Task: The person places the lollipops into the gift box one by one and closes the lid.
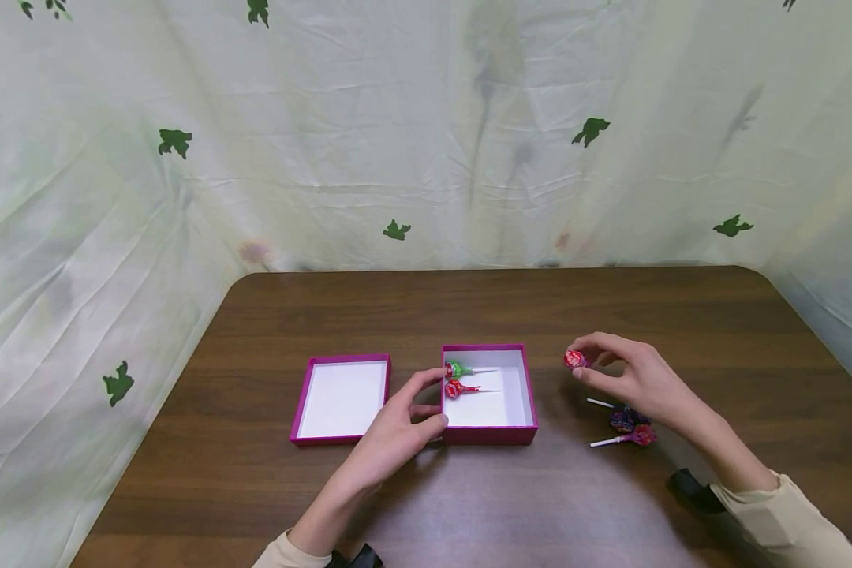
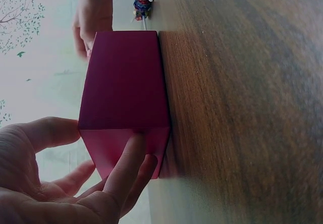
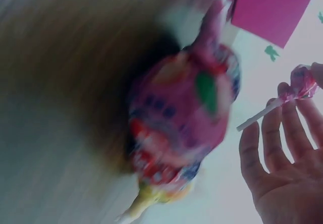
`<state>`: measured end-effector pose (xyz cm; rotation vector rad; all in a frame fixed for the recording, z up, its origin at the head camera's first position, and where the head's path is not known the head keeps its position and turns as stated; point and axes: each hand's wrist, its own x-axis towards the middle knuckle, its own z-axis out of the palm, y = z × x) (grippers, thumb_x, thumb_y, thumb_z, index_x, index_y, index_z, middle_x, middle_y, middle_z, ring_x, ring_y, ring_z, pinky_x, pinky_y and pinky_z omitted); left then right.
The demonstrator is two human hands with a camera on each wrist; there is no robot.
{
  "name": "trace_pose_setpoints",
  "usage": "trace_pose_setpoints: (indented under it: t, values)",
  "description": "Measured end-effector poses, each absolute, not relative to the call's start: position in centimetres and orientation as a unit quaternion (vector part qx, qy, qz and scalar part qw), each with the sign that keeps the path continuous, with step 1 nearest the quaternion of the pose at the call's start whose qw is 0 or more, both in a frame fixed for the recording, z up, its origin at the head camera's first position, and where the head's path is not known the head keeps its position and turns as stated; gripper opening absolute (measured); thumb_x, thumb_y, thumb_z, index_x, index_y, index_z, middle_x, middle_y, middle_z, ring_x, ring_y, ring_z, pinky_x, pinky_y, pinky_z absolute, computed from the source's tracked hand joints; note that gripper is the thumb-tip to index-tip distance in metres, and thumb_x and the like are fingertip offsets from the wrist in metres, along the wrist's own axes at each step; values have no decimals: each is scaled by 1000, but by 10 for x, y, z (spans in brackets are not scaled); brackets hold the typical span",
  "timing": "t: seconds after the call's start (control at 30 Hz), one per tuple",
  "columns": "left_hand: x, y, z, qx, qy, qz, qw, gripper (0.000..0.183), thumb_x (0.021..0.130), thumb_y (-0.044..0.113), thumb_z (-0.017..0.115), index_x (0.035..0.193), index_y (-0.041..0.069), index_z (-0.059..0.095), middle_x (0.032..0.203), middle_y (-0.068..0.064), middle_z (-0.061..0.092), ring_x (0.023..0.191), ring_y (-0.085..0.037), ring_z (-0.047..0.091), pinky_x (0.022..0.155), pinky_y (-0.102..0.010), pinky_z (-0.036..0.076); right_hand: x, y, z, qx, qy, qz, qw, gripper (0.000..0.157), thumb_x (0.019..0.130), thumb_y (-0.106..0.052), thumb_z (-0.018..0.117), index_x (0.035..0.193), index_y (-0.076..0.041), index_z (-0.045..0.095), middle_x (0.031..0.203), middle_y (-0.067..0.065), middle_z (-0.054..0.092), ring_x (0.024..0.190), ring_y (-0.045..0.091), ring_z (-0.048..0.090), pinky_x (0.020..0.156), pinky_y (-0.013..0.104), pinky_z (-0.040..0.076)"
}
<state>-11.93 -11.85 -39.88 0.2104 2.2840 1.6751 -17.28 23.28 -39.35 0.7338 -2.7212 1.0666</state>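
Observation:
My right hand [image 1: 632, 375] pinches a lollipop [image 1: 575, 360] with a red and pink wrapper above the table, to the right of the magenta box [image 1: 490, 435]. In the right wrist view its white stick runs beside the fingers. My left hand [image 1: 401, 430] touches the box's left side, one finger at the rim and the thumb near the front corner, with fingers fairly straight. Inside the open box lie a green lollipop [image 1: 456, 369] and a red lollipop [image 1: 454, 388], sticks pointing right. Below my right hand lie a pink lollipop [image 1: 642, 435] and a dark blue lollipop [image 1: 621, 420].
The box's lid [image 1: 344, 398], white inside with a magenta rim, lies left of the box, partly behind my left hand. The brown wooden table [image 1: 504, 505] reaches back to a pale curtain [image 1: 426, 142] with green leaf shapes.

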Motion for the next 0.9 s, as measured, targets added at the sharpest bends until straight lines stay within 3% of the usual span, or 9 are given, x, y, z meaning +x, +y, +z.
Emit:
trace_pose_setpoints:
  t: [0.47,0.9]
  values:
    - [-119,-119,-399,68,798,580,150,56,91,15,64,144,24,46,149,-3,41,116,-26,58,81,-37,53,-159,205,-379,260,-868,420,48,29,89,-20,74,115,-28,65,102,-12,68,84,12,63,64,30,48]
    - [-119,-118,-398,68,802,575,146,56,91,15,64,144,24,46,149,-3,41,116,-27,58,80,-38,52,-146,175,-372,355,-832,408,125,41,79,-8,83,112,-25,66,102,-15,63,84,11,59,74,23,48]
